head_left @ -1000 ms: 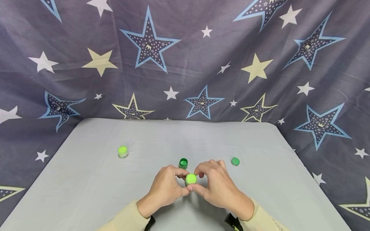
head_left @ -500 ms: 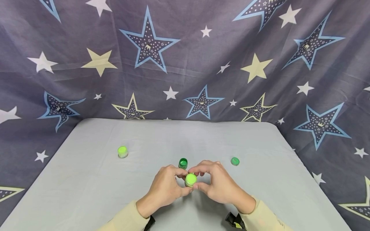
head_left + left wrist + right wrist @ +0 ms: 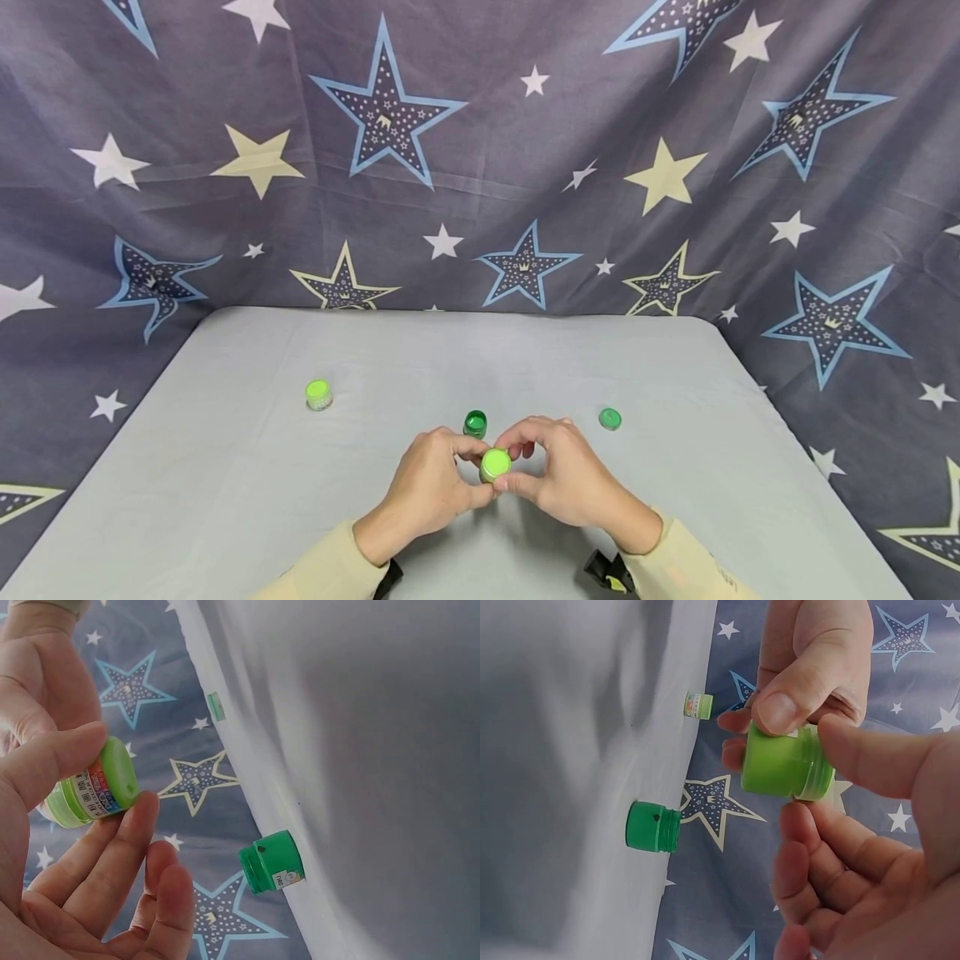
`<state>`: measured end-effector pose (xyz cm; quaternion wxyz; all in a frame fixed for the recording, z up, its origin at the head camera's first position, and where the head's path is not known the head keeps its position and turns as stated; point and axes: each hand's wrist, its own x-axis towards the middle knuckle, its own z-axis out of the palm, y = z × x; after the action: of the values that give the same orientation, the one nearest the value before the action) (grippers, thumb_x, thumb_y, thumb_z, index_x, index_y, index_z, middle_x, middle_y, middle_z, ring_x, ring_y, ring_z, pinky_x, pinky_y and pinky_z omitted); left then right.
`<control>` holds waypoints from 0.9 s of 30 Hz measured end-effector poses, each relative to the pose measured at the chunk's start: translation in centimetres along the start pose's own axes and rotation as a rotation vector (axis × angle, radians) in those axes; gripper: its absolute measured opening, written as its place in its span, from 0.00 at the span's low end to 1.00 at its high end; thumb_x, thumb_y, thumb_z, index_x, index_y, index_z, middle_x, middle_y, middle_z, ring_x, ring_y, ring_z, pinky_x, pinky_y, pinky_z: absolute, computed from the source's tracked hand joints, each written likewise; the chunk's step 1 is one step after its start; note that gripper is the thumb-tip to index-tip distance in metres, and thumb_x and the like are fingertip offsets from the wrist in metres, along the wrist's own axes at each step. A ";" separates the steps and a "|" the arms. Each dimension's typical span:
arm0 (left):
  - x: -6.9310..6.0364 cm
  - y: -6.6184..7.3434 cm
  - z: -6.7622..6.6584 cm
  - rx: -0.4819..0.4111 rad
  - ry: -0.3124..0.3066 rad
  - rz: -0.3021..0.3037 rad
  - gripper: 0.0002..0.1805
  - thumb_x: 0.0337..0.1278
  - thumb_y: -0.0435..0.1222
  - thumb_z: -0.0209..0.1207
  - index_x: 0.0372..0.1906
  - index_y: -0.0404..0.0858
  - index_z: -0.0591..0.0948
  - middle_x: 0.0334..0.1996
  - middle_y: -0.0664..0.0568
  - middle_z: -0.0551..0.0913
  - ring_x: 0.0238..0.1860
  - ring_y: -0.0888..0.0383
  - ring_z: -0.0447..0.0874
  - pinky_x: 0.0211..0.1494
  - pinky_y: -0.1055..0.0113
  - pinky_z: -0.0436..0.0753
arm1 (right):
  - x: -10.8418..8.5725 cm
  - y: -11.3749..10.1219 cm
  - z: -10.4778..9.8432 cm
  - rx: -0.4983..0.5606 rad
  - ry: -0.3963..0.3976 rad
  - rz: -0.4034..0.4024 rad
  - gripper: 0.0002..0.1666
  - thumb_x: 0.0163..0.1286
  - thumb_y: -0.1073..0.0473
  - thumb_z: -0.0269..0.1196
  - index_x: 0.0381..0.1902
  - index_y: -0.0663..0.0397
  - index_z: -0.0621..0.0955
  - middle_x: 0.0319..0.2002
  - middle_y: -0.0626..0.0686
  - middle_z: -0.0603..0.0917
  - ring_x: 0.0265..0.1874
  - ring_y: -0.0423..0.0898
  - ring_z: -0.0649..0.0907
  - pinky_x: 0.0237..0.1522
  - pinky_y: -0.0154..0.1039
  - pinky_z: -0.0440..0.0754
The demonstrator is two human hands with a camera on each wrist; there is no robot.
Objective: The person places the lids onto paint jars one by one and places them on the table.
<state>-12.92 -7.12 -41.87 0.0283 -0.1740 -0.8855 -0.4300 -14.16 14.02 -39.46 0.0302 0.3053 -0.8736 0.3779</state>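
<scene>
A small light-green paint jar [image 3: 496,466], its lid on, is held just above the table between both hands. My left hand [image 3: 432,479] pinches its body with thumb and fingers from the left; in the left wrist view a printed label shows on its side. From the right, my right hand [image 3: 566,477] pinches the rim around the lid with thumb and forefinger. Just beyond the hands stands an uncapped dark-green jar [image 3: 475,424], upright; the right wrist view shows the bare screw thread of this dark-green jar [image 3: 652,826].
A loose dark-green lid [image 3: 611,418] lies on the table to the right. Another capped light-green jar [image 3: 318,395] stands to the left. The grey-covered table [image 3: 225,483] ends at a star-patterned curtain [image 3: 480,200].
My right hand's thumb and forefinger have shifted around the light-green jar's lid, and its wrist has turned slightly. The left hand and the other things stay where they were.
</scene>
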 end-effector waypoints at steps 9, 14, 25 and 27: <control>0.0 0.1 0.0 -0.004 0.010 0.001 0.16 0.38 0.36 0.81 0.37 0.50 0.91 0.30 0.68 0.84 0.39 0.55 0.81 0.37 0.68 0.76 | 0.0 0.1 0.4 -0.030 0.039 -0.004 0.20 0.50 0.47 0.82 0.34 0.34 0.81 0.30 0.37 0.82 0.34 0.41 0.79 0.45 0.41 0.69; 0.0 0.1 0.0 -0.001 0.013 0.004 0.17 0.37 0.36 0.82 0.38 0.48 0.91 0.30 0.67 0.84 0.38 0.55 0.80 0.36 0.68 0.76 | -0.1 0.1 0.6 -0.049 0.054 0.030 0.22 0.48 0.44 0.82 0.32 0.33 0.79 0.29 0.35 0.81 0.34 0.41 0.78 0.44 0.41 0.67; 0.0 0.1 -0.1 0.005 0.008 0.012 0.17 0.36 0.37 0.82 0.38 0.49 0.91 0.31 0.67 0.84 0.38 0.56 0.81 0.37 0.68 0.76 | -0.1 0.1 0.3 -0.048 0.043 0.004 0.26 0.47 0.46 0.84 0.42 0.37 0.83 0.35 0.32 0.81 0.38 0.39 0.79 0.45 0.42 0.68; 0.0 0.1 -0.1 0.006 0.006 0.009 0.17 0.37 0.38 0.82 0.37 0.49 0.91 0.30 0.67 0.84 0.39 0.55 0.81 0.37 0.68 0.76 | -0.1 0.1 0.2 -0.029 0.030 -0.011 0.27 0.48 0.50 0.84 0.46 0.40 0.85 0.38 0.32 0.83 0.39 0.40 0.80 0.46 0.42 0.68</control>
<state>-12.88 -7.17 -41.71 0.0331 -0.1765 -0.8860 -0.4276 -14.12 13.98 -39.72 0.0496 0.3039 -0.8768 0.3694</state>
